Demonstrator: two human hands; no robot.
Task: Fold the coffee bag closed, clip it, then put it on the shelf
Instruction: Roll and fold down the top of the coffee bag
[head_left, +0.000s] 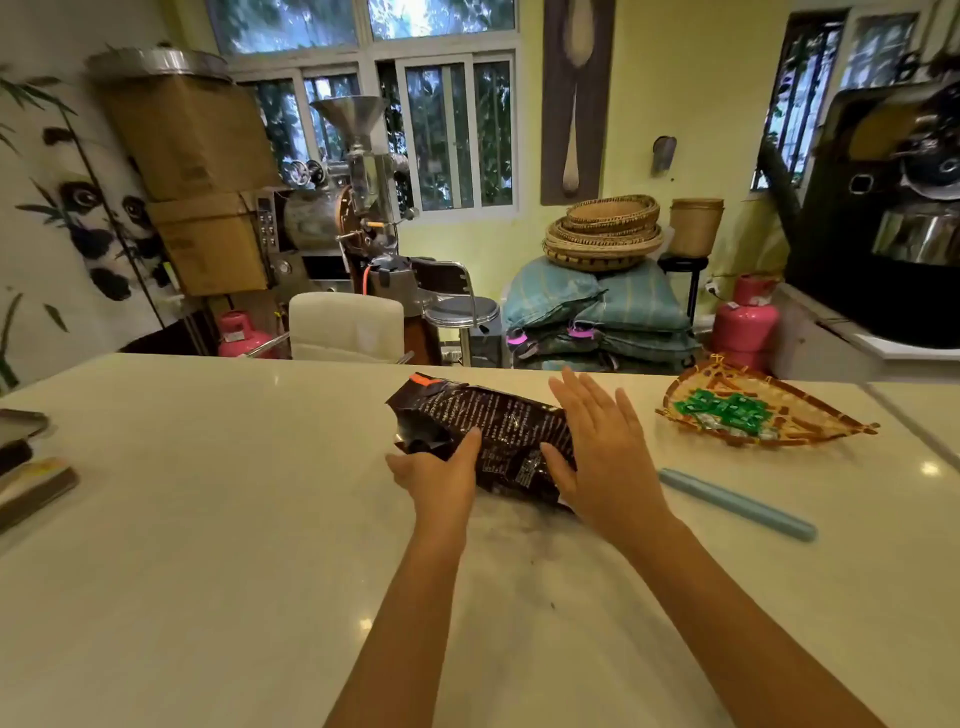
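A dark brown coffee bag (488, 421) with small white print and an orange tab at its far corner lies flat on the pale counter (208, 519). My left hand (441, 483) grips the bag's near left edge, thumb on top. My right hand (602, 457) rests flat on the bag's right end, fingers spread and stretched out. A long light-blue bar clip (737, 504) lies on the counter to the right of my right hand, apart from the bag. No shelf is recognisable in view.
A woven boat-shaped basket (810, 426) with green packets sits at the counter's back right. Dark flat items (31, 483) lie at the left edge. Behind the counter stand a white chair (345, 325), a roaster (332, 208), sacks and pink gas cylinders.
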